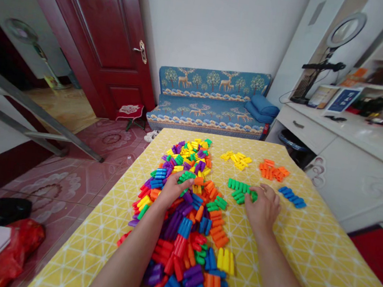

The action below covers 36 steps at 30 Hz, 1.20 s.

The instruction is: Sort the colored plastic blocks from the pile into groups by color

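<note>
A long heap of coloured plastic pieces [176,217], in red, blue, purple, orange, green and yellow, lies on the patterned yellow tablecloth [110,227]. My left hand [172,189] is at the upper part of the heap, its fingers closed around a green piece [186,176]. To the right, my right hand [264,205] has thumb and fingers on a green piece [253,196] at the right end of a small green group [238,186]. Separate groups of yellow pieces [237,159], orange pieces [273,171] and blue pieces [292,197] lie around that hand.
Behind the table stands a blue patterned sofa [211,101]. A white dresser [374,172] with a ring light [346,30] is at the right. On the left are a dark red door [97,23], a metal ladder frame [35,118], a small stool [131,112] and a red bag [25,244].
</note>
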Motion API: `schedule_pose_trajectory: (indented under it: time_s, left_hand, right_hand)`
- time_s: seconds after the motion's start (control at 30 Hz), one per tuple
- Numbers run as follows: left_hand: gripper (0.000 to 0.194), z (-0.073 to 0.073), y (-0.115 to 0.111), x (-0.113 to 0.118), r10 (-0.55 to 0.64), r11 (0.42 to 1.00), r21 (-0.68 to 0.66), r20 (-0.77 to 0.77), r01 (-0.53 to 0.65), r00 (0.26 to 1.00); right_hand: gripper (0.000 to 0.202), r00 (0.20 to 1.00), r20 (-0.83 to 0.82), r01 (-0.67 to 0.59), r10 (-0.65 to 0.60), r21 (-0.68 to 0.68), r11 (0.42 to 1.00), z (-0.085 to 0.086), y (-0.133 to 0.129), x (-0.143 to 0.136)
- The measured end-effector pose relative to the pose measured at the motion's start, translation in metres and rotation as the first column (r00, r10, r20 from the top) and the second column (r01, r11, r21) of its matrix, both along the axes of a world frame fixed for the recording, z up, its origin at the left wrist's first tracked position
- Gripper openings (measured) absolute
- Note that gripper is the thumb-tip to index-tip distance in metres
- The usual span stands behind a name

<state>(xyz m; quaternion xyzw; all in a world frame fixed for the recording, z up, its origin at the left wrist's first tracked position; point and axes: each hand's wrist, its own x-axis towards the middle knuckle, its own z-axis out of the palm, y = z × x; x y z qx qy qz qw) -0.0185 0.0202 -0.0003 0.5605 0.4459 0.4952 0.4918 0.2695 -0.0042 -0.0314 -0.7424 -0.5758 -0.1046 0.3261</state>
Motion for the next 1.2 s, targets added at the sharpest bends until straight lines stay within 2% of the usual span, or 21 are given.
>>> schedule_pose_trajectory:
  time_s: [0.07,0.13,0.23,0.4,0.63,0.77,1.0,1.2]
  left_hand:
    - [0.031,0.000,0.000,0.000,0.002,1.000,0.003,-0.005,-0.002,1.000]
    - [0.031,0.000,0.000,0.000,0.004,1.000,0.004,-0.006,-0.004,1.000]
    - [0.030,0.000,0.000,0.000,0.002,1.000,-0.001,-0.002,-0.002,1.000]
    - [0.031,-0.001,0.001,0.000,-0.012,1.000,-0.023,-0.003,0.012,1.000]
    - [0.031,-0.004,0.000,0.000,-0.026,1.000,-0.009,0.005,0.026,1.000]
    - [0.031,-0.004,0.000,-0.001,-0.039,0.999,-0.001,0.003,0.039,0.999]
    - [0.037,-0.005,0.000,0.000,-0.025,0.999,-0.026,0.028,0.026,0.999]
    - [0.034,-0.005,0.000,-0.001,-0.024,1.000,-0.007,0.014,0.024,1.000]
  right_hand:
    - [0.047,0.998,-0.019,0.063,-0.063,0.003,0.998,-0.004,0.001,-0.004]
    - [0.068,0.996,-0.063,0.064,-0.069,-0.085,0.994,-0.009,0.004,-0.009]
    - [0.077,0.993,-0.110,0.022,-0.046,-0.213,0.977,-0.015,0.014,-0.017]
    - [0.072,0.997,-0.067,0.026,-0.041,-0.215,0.976,-0.016,0.035,-0.023]
    - [0.050,0.997,0.069,-0.017,0.030,-0.173,0.985,-0.015,0.056,-0.018]
    - [0.044,0.991,0.120,-0.036,0.056,-0.165,0.986,-0.014,0.059,-0.016]
    - [0.045,0.993,0.098,0.075,-0.059,-0.164,0.984,-0.009,0.056,-0.020]
    - [0.041,0.995,0.072,0.076,-0.074,-0.025,0.997,-0.015,0.054,-0.016]
